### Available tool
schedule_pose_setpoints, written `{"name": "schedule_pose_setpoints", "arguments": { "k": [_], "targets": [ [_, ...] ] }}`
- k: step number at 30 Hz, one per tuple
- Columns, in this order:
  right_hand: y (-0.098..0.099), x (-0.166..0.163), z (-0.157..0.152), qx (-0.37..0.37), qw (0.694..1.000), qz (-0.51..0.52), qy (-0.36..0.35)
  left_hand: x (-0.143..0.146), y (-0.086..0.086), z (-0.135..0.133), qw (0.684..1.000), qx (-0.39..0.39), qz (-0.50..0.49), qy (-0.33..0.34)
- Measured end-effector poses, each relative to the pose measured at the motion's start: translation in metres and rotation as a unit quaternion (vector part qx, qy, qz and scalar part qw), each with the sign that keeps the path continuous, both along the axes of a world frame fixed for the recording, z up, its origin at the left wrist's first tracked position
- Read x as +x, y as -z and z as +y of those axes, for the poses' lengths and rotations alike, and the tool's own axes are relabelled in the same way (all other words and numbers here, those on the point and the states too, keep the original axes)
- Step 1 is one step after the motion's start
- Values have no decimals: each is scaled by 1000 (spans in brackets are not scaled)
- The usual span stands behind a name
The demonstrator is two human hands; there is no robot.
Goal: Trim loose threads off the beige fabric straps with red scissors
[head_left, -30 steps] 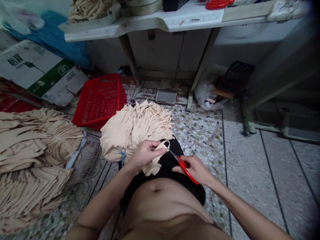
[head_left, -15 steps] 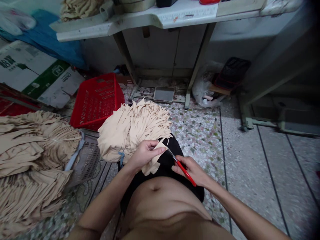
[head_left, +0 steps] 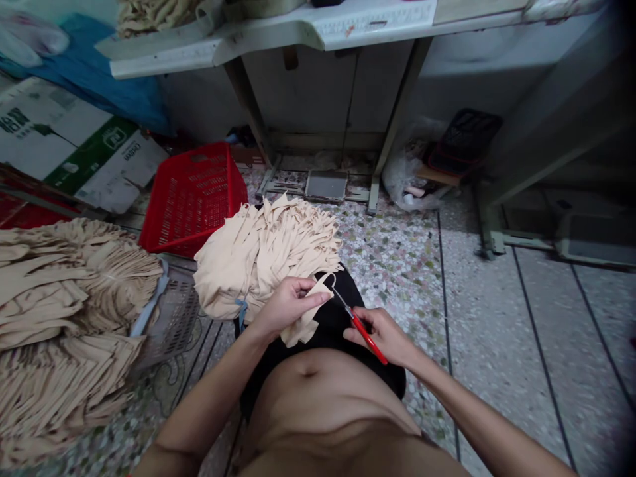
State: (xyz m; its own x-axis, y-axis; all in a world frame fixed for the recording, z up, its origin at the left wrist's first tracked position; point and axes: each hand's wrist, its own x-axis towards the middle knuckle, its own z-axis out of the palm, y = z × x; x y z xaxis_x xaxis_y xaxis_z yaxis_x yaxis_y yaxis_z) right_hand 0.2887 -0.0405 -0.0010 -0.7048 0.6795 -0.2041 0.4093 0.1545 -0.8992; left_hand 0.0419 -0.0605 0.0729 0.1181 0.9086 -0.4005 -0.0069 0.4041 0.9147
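Note:
My left hand (head_left: 289, 308) pinches a beige stretch-fabric piece (head_left: 305, 321) with a narrow loop at its top edge. My right hand (head_left: 382, 334) grips a pair of red-handled scissors (head_left: 365, 338), whose thin steel blades point up and left to the loop. A large bundle of beige fabric strips (head_left: 263, 258), tied with a blue band, rests on my lap just left of my left hand. Black shorts (head_left: 330, 338) lie under both hands.
A red plastic basket (head_left: 191, 202) tilts on the floor beyond the bundle. Heaped beige strips (head_left: 64, 298) fill a grey crate (head_left: 171, 318) at left. A table (head_left: 322, 33) with metal legs stands ahead, near a flattened cardboard box (head_left: 74, 132) and terrazzo floor.
The scissors have turned slightly, and their tips sit closer to the fabric loop. My right hand has shifted slightly left. The whole view has tilted slightly upward.

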Motion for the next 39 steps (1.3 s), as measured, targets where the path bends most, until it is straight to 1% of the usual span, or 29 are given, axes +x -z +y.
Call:
{"name": "schedule_pose_setpoints", "arguments": {
  "k": [4,7,12,16,18,21,24,27,30,35,39],
  "targets": [
    [-11,-3,4,3,999,25,-42,-1,3,-1,1000,-2,5,12],
    [-13,-5,4,17,999,17,-35,-1,5,-2,1000,0,5,12],
    [-4,-4,1,23,1000,-7,-4,-2,6,-2,1000,-3,14,24],
    [7,-2,-4,3,999,-22,35,1,5,-1,1000,-6,9,18],
    [9,-1,-5,-17,999,-14,43,3,4,-1,1000,-4,7,15],
    [5,-1,-4,-32,999,14,19,3,4,-1,1000,2,9,20],
    [-4,-2,0,-22,999,42,-16,2,6,-1,999,2,14,33],
    [-9,-5,3,-18,998,53,-35,2,7,-1,998,9,32,56],
    [-10,-8,4,-14,998,56,-41,2,7,-1,995,26,42,83],
    [-4,-8,2,-8,999,40,-23,2,6,-1,992,18,29,120],
    [6,-5,-4,-41,998,36,23,2,5,-2,991,26,38,124]
  ]
}}
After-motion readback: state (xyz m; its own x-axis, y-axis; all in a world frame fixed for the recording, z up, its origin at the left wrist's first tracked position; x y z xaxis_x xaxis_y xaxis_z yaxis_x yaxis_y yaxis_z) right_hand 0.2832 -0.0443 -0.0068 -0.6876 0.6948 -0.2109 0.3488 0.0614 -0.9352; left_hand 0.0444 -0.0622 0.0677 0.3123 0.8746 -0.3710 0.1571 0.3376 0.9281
